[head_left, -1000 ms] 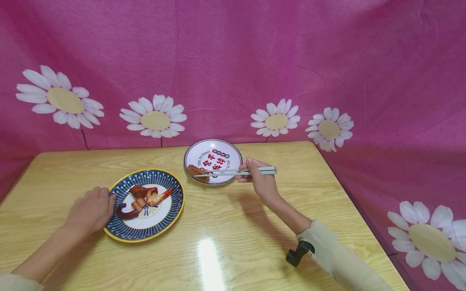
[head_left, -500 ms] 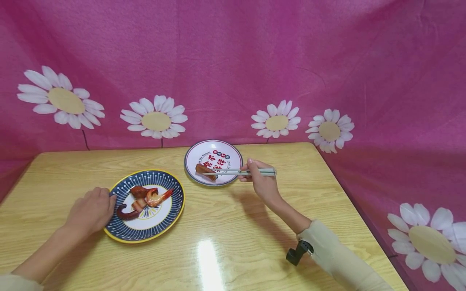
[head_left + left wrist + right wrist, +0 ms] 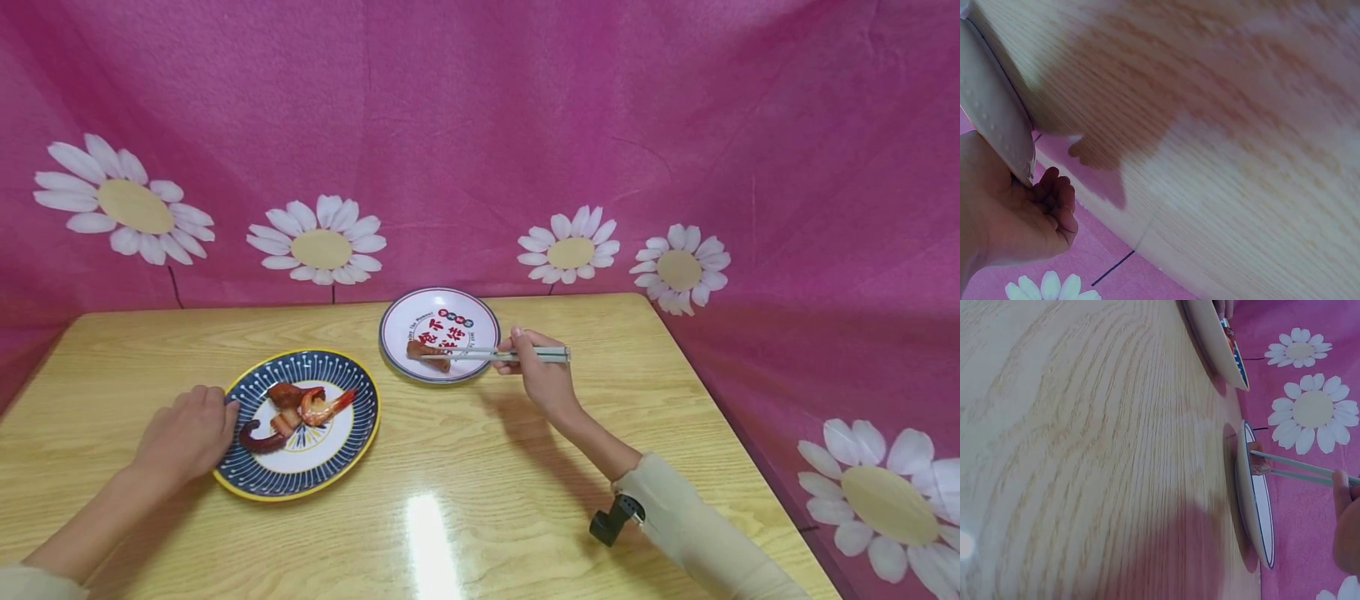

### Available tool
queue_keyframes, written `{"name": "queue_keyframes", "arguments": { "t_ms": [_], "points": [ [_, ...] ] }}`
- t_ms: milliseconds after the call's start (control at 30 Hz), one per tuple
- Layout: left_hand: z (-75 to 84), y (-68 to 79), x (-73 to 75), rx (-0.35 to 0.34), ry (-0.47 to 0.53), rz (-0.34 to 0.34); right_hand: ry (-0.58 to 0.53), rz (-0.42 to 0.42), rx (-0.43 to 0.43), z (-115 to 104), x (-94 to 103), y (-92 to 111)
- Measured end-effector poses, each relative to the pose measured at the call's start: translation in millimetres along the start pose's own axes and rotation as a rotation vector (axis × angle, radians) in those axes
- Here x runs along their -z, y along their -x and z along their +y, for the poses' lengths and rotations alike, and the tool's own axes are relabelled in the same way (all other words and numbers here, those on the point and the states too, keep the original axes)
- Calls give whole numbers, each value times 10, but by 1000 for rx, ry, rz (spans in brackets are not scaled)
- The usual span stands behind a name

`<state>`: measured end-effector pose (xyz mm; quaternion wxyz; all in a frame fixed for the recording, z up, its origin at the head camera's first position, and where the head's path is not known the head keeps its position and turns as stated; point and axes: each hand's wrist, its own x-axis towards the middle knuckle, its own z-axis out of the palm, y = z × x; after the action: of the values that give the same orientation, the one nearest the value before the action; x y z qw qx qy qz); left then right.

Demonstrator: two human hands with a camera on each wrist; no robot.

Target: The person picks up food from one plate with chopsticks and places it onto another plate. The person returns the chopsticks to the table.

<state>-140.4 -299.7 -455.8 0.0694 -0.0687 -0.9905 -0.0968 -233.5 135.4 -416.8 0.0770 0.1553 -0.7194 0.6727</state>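
In the head view my right hand (image 3: 549,379) holds a pair of pale chopsticks (image 3: 517,354) over the small white plate (image 3: 431,304) with red lettering. Their tips are at a brown, roll-like piece of food (image 3: 429,355) on the left part of that plate; the right wrist view shows the food (image 3: 1258,461) between the sticks, inside the rim. My left hand (image 3: 187,433) grips the left edge of a larger blue-patterned plate (image 3: 258,479), thumb at the rim. A shrimp (image 3: 326,407), a dark curled tentacle (image 3: 261,439) and brown meat pieces (image 3: 287,394) lie on it.
Both plates stand on a wood-grain table (image 3: 525,525), the small one near its back edge. A pink cloth (image 3: 465,142) printed with daisies hangs behind and to the right. A black camera mount (image 3: 617,520) is on the right sleeve.
The chopsticks and the brown food have shifted right, from the small plate's left rim further onto the plate. The food has turned slightly. My left hand and the blue plate stay put.
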Motion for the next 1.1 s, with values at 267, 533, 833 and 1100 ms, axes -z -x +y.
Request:
{"name": "queue_keyframes", "arguments": {
  "t_ms": [267, 533, 833, 1100],
  "points": [
    [-19, -4, -6, 10, 3, -17, -27, -1, -28, 12, 19, -26],
    [-20, -11, -5, 18, 3, -32, -2, 1, -32, 14, 52, -43],
    [-26, -6, -4, 28, 4, -46, 8, -3, -1, 48, 27, -27],
    [-24, -14, -7, 28, 11, -46, 50, -42, 32, 6, -18, -6]
  ]
}}
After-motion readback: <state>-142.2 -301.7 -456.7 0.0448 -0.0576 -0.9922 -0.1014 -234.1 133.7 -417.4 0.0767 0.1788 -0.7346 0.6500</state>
